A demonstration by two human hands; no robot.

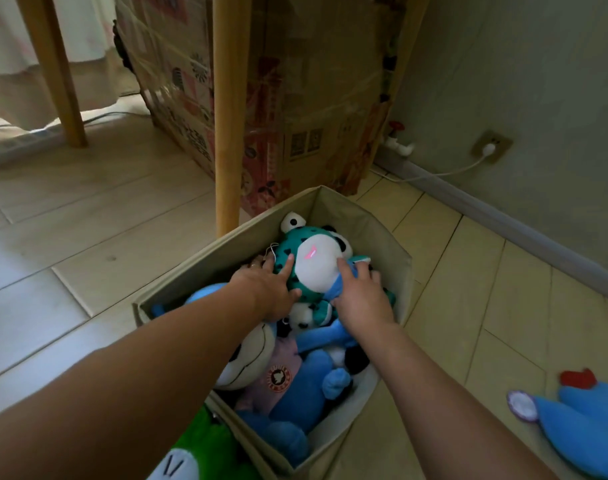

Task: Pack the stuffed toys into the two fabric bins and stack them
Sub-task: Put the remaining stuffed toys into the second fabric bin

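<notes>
A beige fabric bin (378, 233) stands on the floor, full of stuffed toys. On top at its far end lies a teal spotted frog toy (306, 237) with a white belly. My left hand (267, 289) grips the frog's left side and my right hand (359, 292) holds its right side, both pressing on it inside the bin. Under them lie a blue plush in a pink shirt (295, 386) and a white round-faced toy (250, 358). A green plush (205, 445) sits outside the bin's near corner. Another blue plush (583, 424) lies on the floor at the right.
A wooden table leg (228, 126) stands just behind the bin, with a taped cardboard box (313, 98) behind it. A second wooden leg (56, 71) is at the far left. The wall, with a socket and white cable (489, 148), runs along the right.
</notes>
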